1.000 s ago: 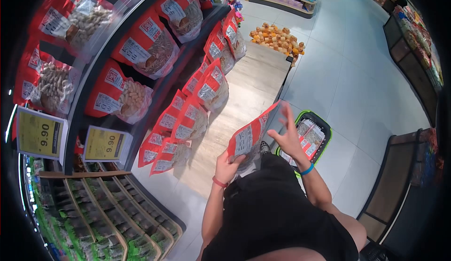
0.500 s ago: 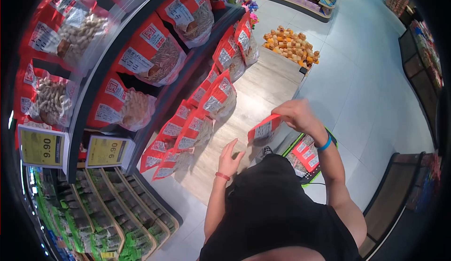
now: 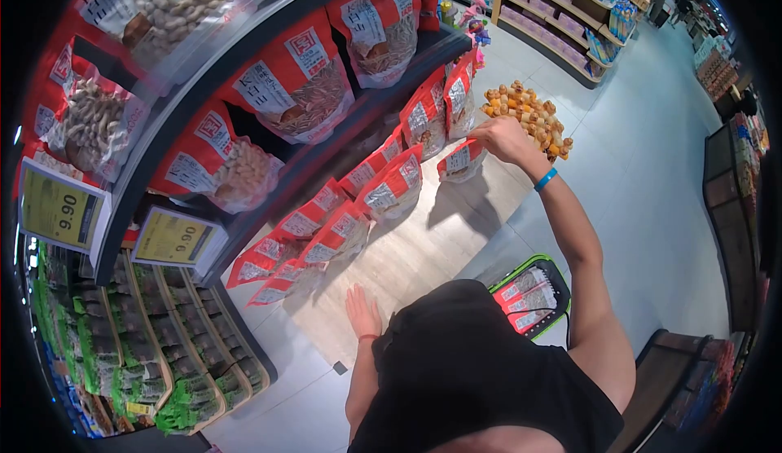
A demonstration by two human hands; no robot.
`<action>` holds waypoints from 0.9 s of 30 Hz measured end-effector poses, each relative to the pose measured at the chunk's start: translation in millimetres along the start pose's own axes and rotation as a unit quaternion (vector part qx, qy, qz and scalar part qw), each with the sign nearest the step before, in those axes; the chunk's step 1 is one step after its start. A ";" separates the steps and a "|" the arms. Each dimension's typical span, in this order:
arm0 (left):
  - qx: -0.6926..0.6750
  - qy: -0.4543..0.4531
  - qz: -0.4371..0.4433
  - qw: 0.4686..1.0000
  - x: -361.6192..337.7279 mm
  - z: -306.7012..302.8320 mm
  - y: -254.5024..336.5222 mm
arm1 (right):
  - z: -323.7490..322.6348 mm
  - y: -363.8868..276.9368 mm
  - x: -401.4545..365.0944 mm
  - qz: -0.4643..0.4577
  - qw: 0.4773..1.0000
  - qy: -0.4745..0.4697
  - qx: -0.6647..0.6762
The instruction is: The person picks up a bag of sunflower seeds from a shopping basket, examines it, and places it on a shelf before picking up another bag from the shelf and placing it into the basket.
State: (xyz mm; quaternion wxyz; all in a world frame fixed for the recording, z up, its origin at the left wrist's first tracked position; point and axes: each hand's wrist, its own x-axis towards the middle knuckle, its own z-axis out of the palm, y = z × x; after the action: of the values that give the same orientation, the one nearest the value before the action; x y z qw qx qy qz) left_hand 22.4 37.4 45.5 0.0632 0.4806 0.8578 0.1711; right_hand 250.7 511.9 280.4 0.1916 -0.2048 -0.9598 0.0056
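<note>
My right hand (image 3: 507, 139), with a blue band on the wrist, grips the top edge of a red bag of nuts (image 3: 461, 164) with a clear lower front. The bag is upright over the far part of the wooden tabletop (image 3: 391, 266), just right of a standing red bag (image 3: 393, 188). Farther back, another red bag (image 3: 460, 98) stands close to my right fingers. My left hand (image 3: 363, 313) lies palm down by the near end of the tabletop, fingers outstretched and holding nothing.
Left of the tabletop rises a shelf with red nut bags (image 3: 289, 90) and price tags (image 3: 181, 239). A green-rimmed basket (image 3: 564, 278) with red bags is beside me on the right. Orange and brown packages (image 3: 529, 111) are heaped beyond the tabletop's far end.
My right hand has carried the bag away from me, up beside the standing bags. My left hand has gone from half curled in the air to flat and outstretched. The view has turned somewhat.
</note>
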 end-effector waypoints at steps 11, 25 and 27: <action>0.055 0.000 -0.037 0.998 -0.6 17.6 -4.4 | 35.8 28.1 46.3 -0.032 0.996 -0.068 0.040; 0.046 0.007 -0.048 0.998 -1.3 9.2 2.1 | 37.6 22.6 56.8 -0.045 0.996 -0.061 0.049; 0.042 0.013 -0.038 0.998 -0.9 9.9 1.0 | 37.0 21.2 59.1 -0.043 0.996 -0.064 0.054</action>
State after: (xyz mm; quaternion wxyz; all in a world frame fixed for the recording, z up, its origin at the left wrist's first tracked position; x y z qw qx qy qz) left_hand 26.4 39.4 36.6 0.0383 0.4473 0.8828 0.1380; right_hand 195.6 557.2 265.8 0.1404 -0.1519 -0.9764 0.0622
